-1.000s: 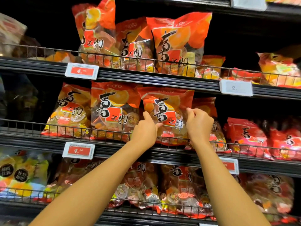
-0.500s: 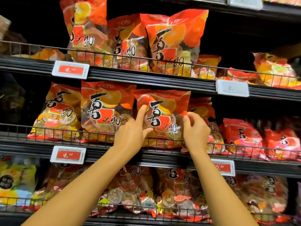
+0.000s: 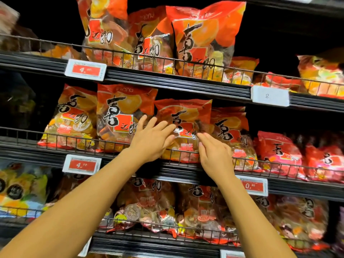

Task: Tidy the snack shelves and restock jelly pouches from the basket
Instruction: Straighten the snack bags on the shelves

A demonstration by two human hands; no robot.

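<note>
On the middle shelf, just behind its wire rail (image 3: 111, 141), both hands work the front of one orange jelly pouch (image 3: 183, 116). The left hand (image 3: 151, 140) lies flat on the pouch's lower left with fingers spread wide, holding nothing; the right hand (image 3: 214, 153) has its fingers straight and close together, tips touching the pouch's lower middle, also holding nothing. This pouch sits lower than the taller pouch (image 3: 124, 110) to its left and overlaps another pouch (image 3: 230, 125) to its right. The step looks like patting it square into the row. To do that well, press evenly with both palms, keep the base seated behind the wire rail, and nudge it left so it stops covering its right neighbour. No basket is in view
</note>
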